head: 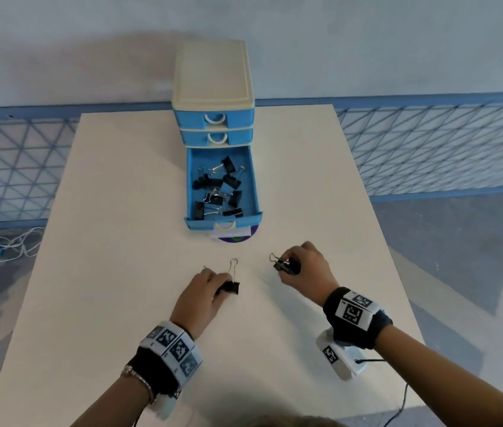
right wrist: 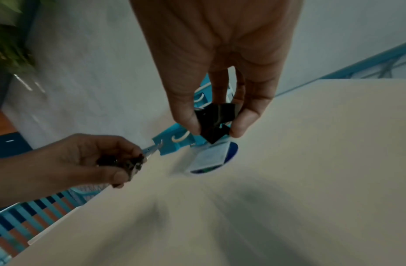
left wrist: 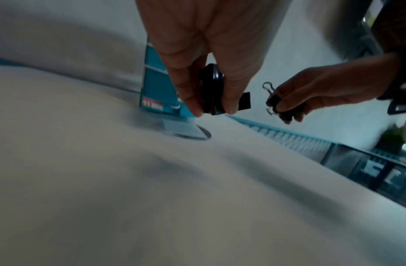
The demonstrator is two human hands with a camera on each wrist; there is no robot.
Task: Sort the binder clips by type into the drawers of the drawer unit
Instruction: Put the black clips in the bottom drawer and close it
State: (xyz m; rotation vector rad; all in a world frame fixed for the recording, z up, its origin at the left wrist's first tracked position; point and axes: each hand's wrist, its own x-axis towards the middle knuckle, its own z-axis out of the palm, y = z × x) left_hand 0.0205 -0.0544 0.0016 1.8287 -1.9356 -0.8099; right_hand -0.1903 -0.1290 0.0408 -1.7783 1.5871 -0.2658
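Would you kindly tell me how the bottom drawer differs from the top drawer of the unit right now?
The bottom drawer is pulled out toward the person; the top drawer is pushed in. The bottom drawer shows black binder clips inside; the top drawer's contents are hidden. Both are blue with a pale loop handle.

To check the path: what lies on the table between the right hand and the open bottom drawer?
Head view: bare table mostly; a round blue disc with white label beneath the open bottom drawer, before the right hand.

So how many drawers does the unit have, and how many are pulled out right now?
3 drawers, 1 pulled out. The top drawer and middle drawer are closed; the bottom drawer is pulled out, with black binder clips inside. No others show.
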